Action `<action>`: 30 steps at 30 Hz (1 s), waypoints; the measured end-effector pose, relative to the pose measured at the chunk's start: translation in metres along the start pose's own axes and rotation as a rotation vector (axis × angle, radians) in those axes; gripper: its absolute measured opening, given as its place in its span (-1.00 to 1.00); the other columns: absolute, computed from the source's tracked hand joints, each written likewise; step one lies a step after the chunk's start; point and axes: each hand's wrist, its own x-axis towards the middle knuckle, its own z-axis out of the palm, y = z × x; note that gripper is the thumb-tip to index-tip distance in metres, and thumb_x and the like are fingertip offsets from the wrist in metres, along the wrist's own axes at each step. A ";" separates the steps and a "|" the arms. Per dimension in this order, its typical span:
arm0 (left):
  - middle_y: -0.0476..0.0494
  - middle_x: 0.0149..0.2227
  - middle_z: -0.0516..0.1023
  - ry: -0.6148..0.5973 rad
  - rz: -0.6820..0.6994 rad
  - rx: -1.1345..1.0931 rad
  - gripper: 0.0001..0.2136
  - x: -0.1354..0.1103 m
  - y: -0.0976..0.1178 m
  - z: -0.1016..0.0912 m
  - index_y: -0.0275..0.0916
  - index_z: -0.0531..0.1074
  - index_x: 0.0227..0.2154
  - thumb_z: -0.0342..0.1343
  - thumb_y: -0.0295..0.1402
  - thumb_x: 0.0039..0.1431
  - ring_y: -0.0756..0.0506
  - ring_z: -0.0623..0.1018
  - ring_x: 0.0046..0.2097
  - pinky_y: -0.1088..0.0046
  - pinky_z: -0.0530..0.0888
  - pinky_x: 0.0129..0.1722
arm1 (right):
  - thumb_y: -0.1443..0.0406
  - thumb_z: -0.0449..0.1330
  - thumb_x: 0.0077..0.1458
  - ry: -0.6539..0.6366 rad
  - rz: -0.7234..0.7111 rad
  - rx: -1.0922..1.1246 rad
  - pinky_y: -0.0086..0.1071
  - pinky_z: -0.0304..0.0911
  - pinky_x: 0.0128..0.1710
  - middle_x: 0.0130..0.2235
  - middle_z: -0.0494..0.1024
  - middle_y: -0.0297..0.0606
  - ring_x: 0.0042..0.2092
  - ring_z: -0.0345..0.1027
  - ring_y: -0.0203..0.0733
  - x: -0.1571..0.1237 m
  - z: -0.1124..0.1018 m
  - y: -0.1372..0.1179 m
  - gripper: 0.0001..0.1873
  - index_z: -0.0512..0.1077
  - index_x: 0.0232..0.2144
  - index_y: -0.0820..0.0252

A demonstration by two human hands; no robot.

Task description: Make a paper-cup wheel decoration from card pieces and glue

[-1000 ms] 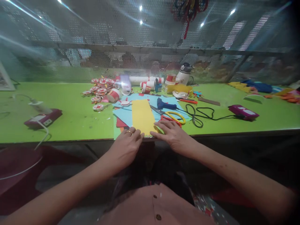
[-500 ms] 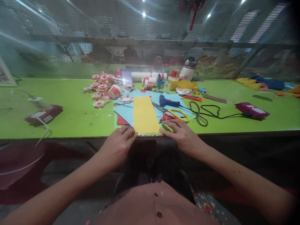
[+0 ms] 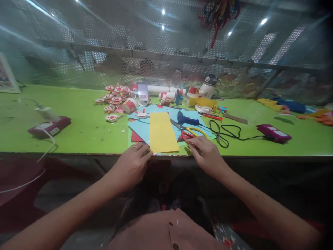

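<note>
A strip of yellow paper (image 3: 162, 133) lies over light blue sheets (image 3: 139, 126) at the table's front edge. My left hand (image 3: 135, 158) has its fingers together at the paper's near left corner, pinching it at the edge. My right hand (image 3: 206, 154) is closed around the near handle loop of the scissors (image 3: 194, 132), which have one red and one yellow loop. The scissors lie on the sheets, blades pointing away to the left. Behind them rests a dark blue glue gun (image 3: 187, 119), its black cord running right.
Several red-and-white paper discs (image 3: 116, 99) are heaped at the back left. Paper cups (image 3: 166, 99), a white bottle (image 3: 208, 86) and a red cutter (image 3: 212, 117) stand or lie behind. Purple power strips (image 3: 273, 133) sit on both sides of the green table (image 3: 83, 135).
My right hand has left the yellow paper's right corner and moved right, closing on the scissors' handle. My left hand stays at the left corner. The view has tilted slightly upward.
</note>
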 end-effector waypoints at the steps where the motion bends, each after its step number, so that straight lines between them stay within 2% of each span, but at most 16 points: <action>1: -0.35 -0.25 0.43 0.011 -0.007 0.003 -0.73 -0.001 0.001 0.001 -0.43 0.42 -0.17 -0.08 -0.59 0.08 -0.20 0.35 -0.18 0.22 0.37 -0.22 | 0.37 0.03 0.11 -0.012 0.085 0.066 -0.22 0.27 -0.24 -0.26 0.54 -0.11 -0.25 0.37 -0.11 0.005 0.002 -0.002 -0.76 0.44 -0.20 0.24; 3: -0.36 -0.22 0.43 0.028 -0.027 0.012 -0.72 -0.004 0.004 0.004 -0.42 0.41 -0.14 -0.07 -0.59 0.09 -0.21 0.35 -0.15 0.19 0.37 -0.20 | 0.31 0.05 0.09 -0.077 0.242 0.138 -0.33 0.26 -0.38 -0.37 0.54 -0.21 -0.40 0.36 -0.19 0.015 0.006 -0.005 -0.75 0.45 -0.21 0.25; 5: -0.36 -0.18 0.44 0.043 -0.050 0.025 -0.70 -0.007 0.007 0.008 -0.42 0.39 -0.10 -0.07 -0.58 0.10 -0.23 0.35 -0.12 0.18 0.37 -0.19 | 0.27 0.08 0.06 -0.146 0.336 0.141 -0.38 0.21 -0.44 -0.46 0.51 -0.28 -0.47 0.33 -0.23 0.026 0.012 -0.006 -0.71 0.45 -0.19 0.25; 12: -0.37 -0.08 0.40 0.139 -0.114 -0.012 -0.67 -0.015 0.013 0.017 -0.43 0.31 -0.01 -0.08 -0.54 0.14 -0.25 0.31 -0.01 0.14 0.31 -0.05 | 0.30 0.12 -0.03 -0.281 0.436 0.176 -0.43 0.15 -0.48 -0.52 0.46 -0.30 -0.46 0.32 -0.25 0.052 0.020 -0.011 -0.61 0.41 -0.11 0.36; 16: -0.35 -0.06 0.39 0.171 -0.145 -0.079 -0.66 -0.018 0.014 0.021 -0.40 0.29 0.00 -0.08 -0.53 0.15 -0.25 0.31 0.02 0.12 0.29 -0.01 | 0.34 0.19 -0.11 -0.337 0.502 0.382 -0.45 0.12 -0.51 -0.51 0.42 -0.34 -0.49 0.26 -0.31 0.054 0.022 -0.013 -0.48 0.34 -0.04 0.38; 20: -0.36 -0.05 0.37 0.232 -0.171 -0.160 -0.65 -0.020 0.012 0.029 -0.40 0.29 0.00 -0.06 -0.55 0.13 -0.25 0.30 0.04 0.10 0.29 0.02 | 0.37 0.24 -0.18 -0.279 0.504 0.607 -0.49 0.05 -0.57 -0.55 0.26 -0.48 -0.54 0.13 -0.39 0.047 0.026 -0.011 -0.37 0.28 0.02 0.31; 24: -0.37 0.00 0.32 0.429 -0.255 -0.336 -0.63 -0.026 0.014 0.026 -0.38 0.28 0.03 -0.04 -0.55 0.13 -0.20 0.30 0.06 0.19 0.29 0.06 | 0.34 0.26 -0.18 -0.174 0.530 0.805 -0.47 0.07 -0.60 -0.53 0.22 -0.49 -0.56 0.09 -0.41 0.037 0.025 -0.016 -0.38 0.29 0.01 0.28; 27: -0.27 -0.06 0.38 0.627 -0.438 -0.540 -0.69 -0.034 0.021 0.010 -0.29 0.37 -0.05 0.02 -0.51 0.12 -0.14 0.39 0.00 0.28 0.34 0.02 | 0.30 0.30 -0.17 -0.079 0.537 0.920 -0.47 0.10 -0.57 -0.50 0.27 -0.45 -0.52 0.13 -0.40 0.029 0.019 -0.022 -0.42 0.33 -0.03 0.24; 28: -0.23 -0.10 0.42 0.650 -0.524 -0.648 -0.75 -0.035 0.024 0.004 -0.27 0.41 -0.11 0.04 -0.48 0.12 -0.13 0.42 -0.05 0.32 0.37 -0.03 | 0.30 0.31 -0.16 -0.056 0.529 0.955 -0.47 0.11 -0.57 -0.49 0.29 -0.44 -0.51 0.14 -0.39 0.027 0.017 -0.024 -0.42 0.33 -0.03 0.22; 30: -0.19 -0.18 0.47 0.607 -0.699 -0.944 -0.82 -0.037 0.032 -0.007 -0.26 0.46 -0.21 0.04 -0.38 0.14 -0.11 0.47 -0.14 0.39 0.44 -0.15 | 0.31 0.31 -0.14 -0.017 0.505 1.020 -0.47 0.11 -0.56 -0.48 0.31 -0.43 -0.49 0.15 -0.38 0.022 0.011 -0.028 -0.41 0.31 -0.01 0.18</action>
